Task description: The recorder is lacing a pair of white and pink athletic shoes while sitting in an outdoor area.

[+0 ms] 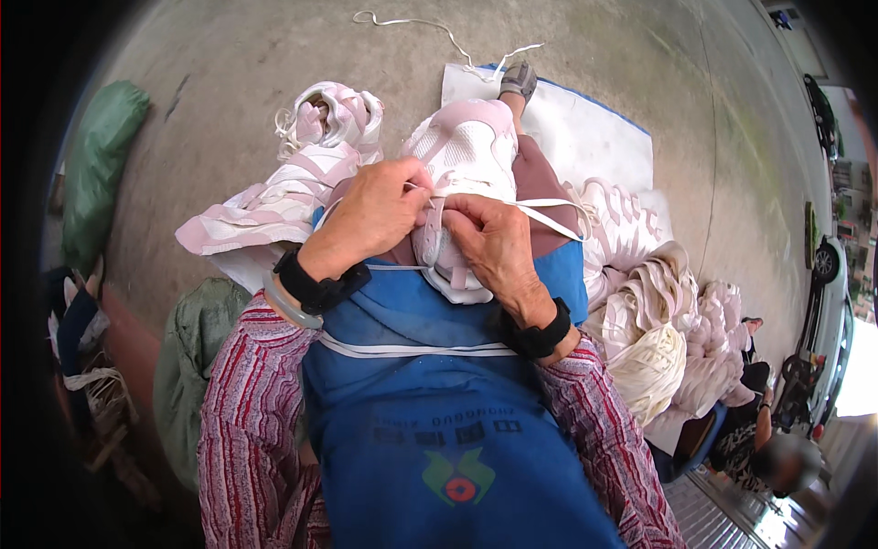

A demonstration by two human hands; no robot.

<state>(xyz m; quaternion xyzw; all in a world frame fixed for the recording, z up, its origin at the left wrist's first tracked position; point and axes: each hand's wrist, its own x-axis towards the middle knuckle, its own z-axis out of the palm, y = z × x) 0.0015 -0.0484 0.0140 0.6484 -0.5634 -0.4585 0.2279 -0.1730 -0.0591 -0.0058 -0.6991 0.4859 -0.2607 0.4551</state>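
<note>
A pink and white shoe upper (pixel 462 151) lies across my lap, over the blue apron (pixel 412 311). My left hand (pixel 380 210) is closed at its left edge, with thumb and forefinger pinching a thin white shoelace. Just to the right, my right hand (pixel 494 242) is closed over the eyelet part of the upper, fingers bent and pressed on it. Its fingertips are partly hidden, almost touching those of the left. One flat length of white shoelace (pixel 549 215) runs from the upper to the right. More white lace (pixel 412 350) lies across the apron.
Stacked pink and white uppers (pixel 283 201) stand to the left, and more (pixel 622 229) to the right beside a cream lace bundle (pixel 649 371). A white sheet (pixel 594 128) and loose lace (pixel 412 20) lie ahead. Green sacks (pixel 105 174) stand left; another person (pixel 754 439) sits lower right.
</note>
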